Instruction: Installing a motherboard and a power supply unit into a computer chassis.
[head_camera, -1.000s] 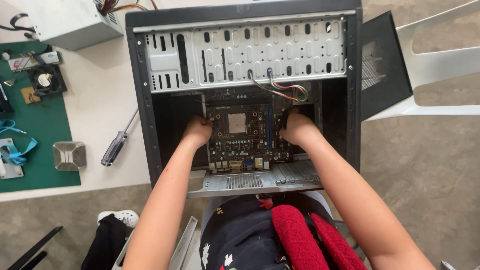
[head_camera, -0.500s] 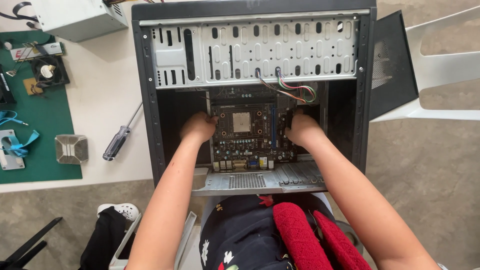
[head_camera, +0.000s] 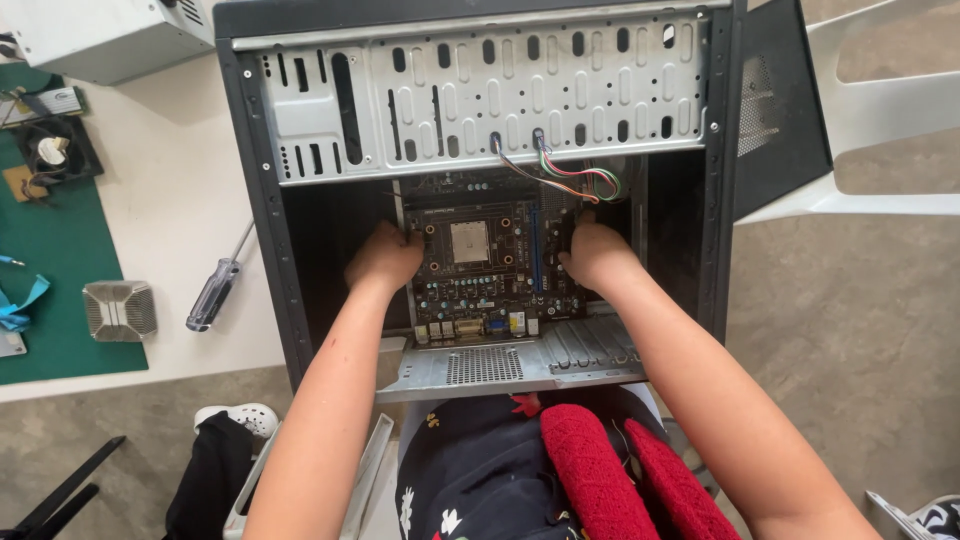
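1. Gripping the left edge of the motherboard (head_camera: 480, 265), the left hand (head_camera: 385, 257) has its fingers curled over the board's side, deep inside the open computer case (head_camera: 265, 230).
2. Opposite it, the right hand (head_camera: 598, 255) clasps the right edge of the same board, fingers bent onto it.
3. The motherboard lies flat in the bottom of the case, between the two hands, with its square processor socket (head_camera: 468, 242) near the middle and its row of ports toward the person.
4. A perforated metal drive cage (head_camera: 480, 90) spans the case above the board, and a bundle of coloured wires (head_camera: 575, 178) hangs from it down toward the right hand.
5. The case rests on a white table (head_camera: 170, 200).
6. A screwdriver (head_camera: 215, 290) with a clear handle lies on the table just left of the case.
7. Farther left, a metal heatsink (head_camera: 118, 310) and a black fan (head_camera: 55, 152) sit on a green mat (head_camera: 50, 250).
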